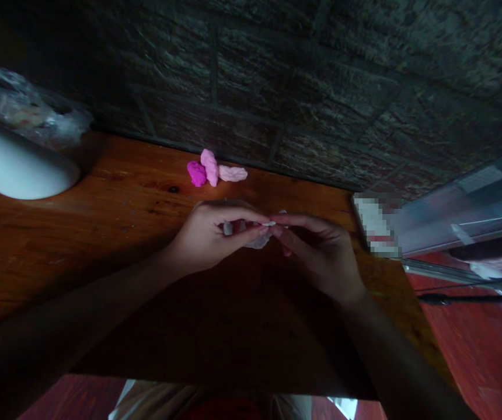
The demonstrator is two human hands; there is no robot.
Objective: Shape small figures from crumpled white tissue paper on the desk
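Near the middle of the view my left hand [216,233] and my right hand [321,251] meet fingertip to fingertip. Both pinch a small whitish piece [269,223], soft-looking, whose kind I cannot make out. Below and behind the fingers shows a translucent, crumpled-looking thing [258,240], partly hidden by my hands. Beyond them, three lumps of modelling clay touch one another on the wooden table [146,233]: a magenta lump [197,173], a pink lump [209,167] and a pale pink lump [233,173].
A white jug-like vessel [23,163] stands at the left, with a crumpled clear plastic bag [53,116] behind it. A dark brick wall [242,70] borders the table's far edge. A blurred-out flat object [377,224] lies at the right, beside a glassy panel [461,198].
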